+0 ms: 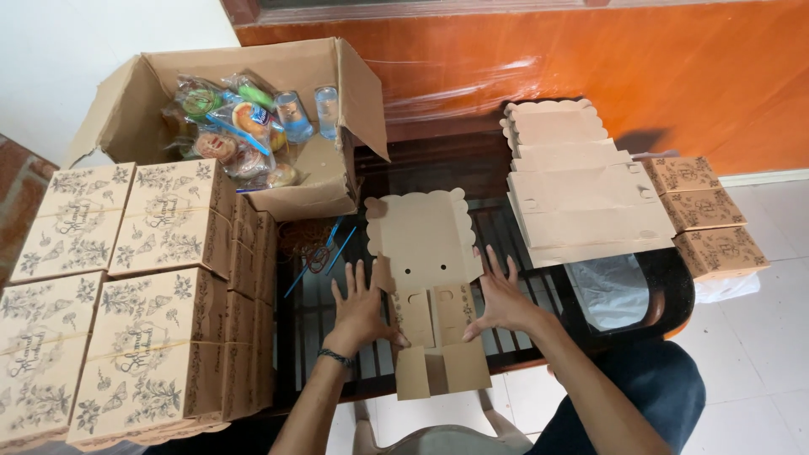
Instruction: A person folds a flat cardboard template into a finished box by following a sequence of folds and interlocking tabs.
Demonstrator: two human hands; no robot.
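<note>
Flat kraft box blank (428,286), scalloped top edge, matte cardboard, on glass table (590,291). Left hand (358,312) and right hand (499,297) splayed flat, pressing side flaps, grip released.

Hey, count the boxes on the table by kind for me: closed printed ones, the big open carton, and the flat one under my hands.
Closed printed boxes, left stack: 4
Closed printed boxes, right: 3
Open carton: 1
Flat box under hands: 1
Total: 9
</note>
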